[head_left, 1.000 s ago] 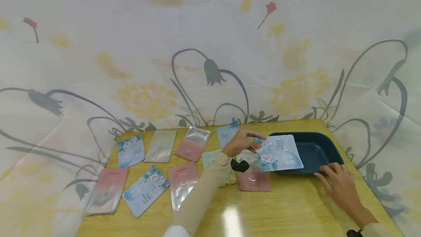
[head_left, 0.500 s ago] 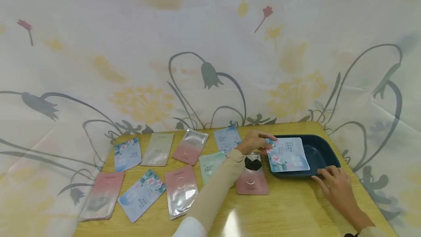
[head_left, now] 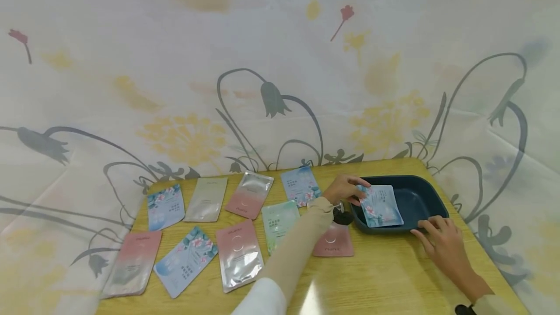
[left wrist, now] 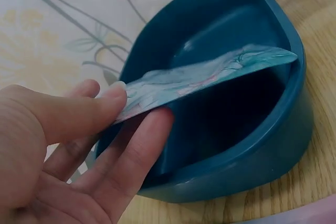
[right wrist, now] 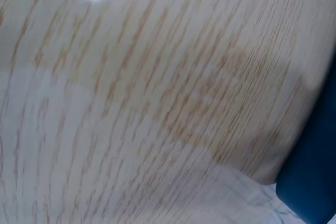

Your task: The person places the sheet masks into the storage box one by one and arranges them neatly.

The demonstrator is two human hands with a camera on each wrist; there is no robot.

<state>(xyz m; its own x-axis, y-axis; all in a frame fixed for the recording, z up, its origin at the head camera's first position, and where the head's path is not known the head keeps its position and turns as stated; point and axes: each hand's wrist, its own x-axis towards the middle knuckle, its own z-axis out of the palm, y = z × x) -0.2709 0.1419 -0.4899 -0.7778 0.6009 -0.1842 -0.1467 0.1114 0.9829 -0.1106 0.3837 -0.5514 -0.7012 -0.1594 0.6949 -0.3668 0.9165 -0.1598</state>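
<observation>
My left hand pinches one corner of a pale blue sheet mask packet printed with pink flowers and teal leaves. The packet slants inside a dark blue plastic basin. In the left wrist view, the thumb and fingers of that hand grip the near end of the packet, while its far corner lies right at the basin's wall. At the basin's near right rim, my right hand holds the edge with fingers over it and thumb at the outside. The right wrist view shows only basin and tabletop, not the hand.
Several flat packets lie in rough rows on the wooden table: a pink-silver packet, a green packet, a beige packet, and a blue floral packet. One pink packet lies partly under my left arm. A flower-printed curtain stands behind.
My left hand has carried the blue floral packet from the basin's left side to over it, then lowered it inside. The right hand has stayed at the rim. The head view shifted slightly.
</observation>
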